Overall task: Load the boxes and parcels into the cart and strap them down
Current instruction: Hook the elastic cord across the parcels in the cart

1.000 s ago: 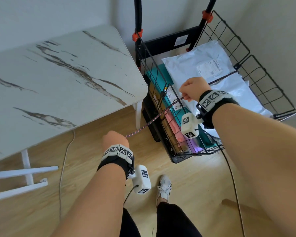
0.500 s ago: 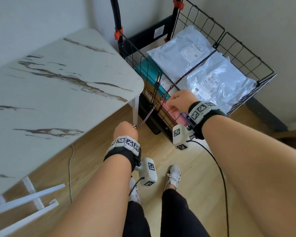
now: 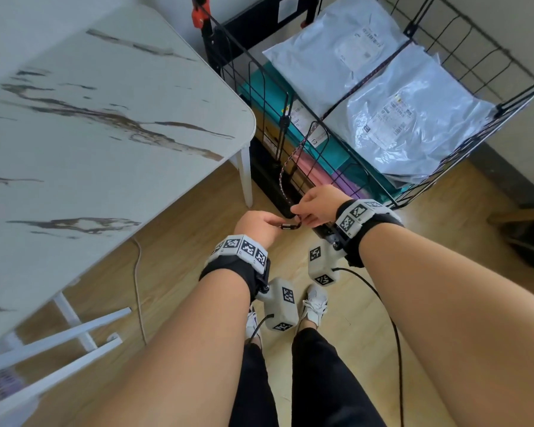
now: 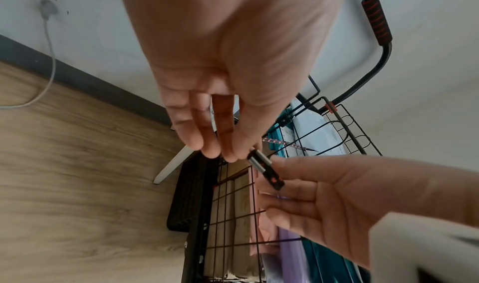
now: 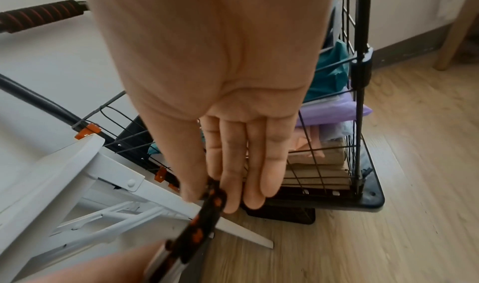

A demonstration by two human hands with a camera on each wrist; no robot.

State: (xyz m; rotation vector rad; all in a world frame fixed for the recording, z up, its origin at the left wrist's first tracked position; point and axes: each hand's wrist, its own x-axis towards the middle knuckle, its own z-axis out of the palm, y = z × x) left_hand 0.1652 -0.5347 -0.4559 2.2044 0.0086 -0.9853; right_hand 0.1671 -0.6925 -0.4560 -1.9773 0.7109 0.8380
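A black wire cart (image 3: 253,29) stands against the wall, stacked with boxes and parcels; a white poly parcel (image 3: 330,57) and a grey one (image 3: 413,118) lie on top. A patterned bungee cord (image 3: 364,83) crosses them diagonally, passes over the near rim and hangs slack down the cart's side. Low beside the cart's base, my left hand (image 3: 275,224) pinches the cord's metal-capped end (image 4: 259,161). My right hand (image 3: 299,211) pinches the cord just behind it, thumb against forefinger (image 5: 207,197). The two hands almost touch.
A white marble-look table (image 3: 105,118) stands close on the left, its leg (image 3: 245,177) beside the cart. A white cable (image 3: 138,288) trails over the wooden floor. My feet (image 3: 315,303) are just behind the hands. Dark furniture (image 3: 524,241) sits at the right.
Both hands dropped from rim height to the cart's base and came together. The cord, stretched taut between them before, now hangs slack with both hands at its end.
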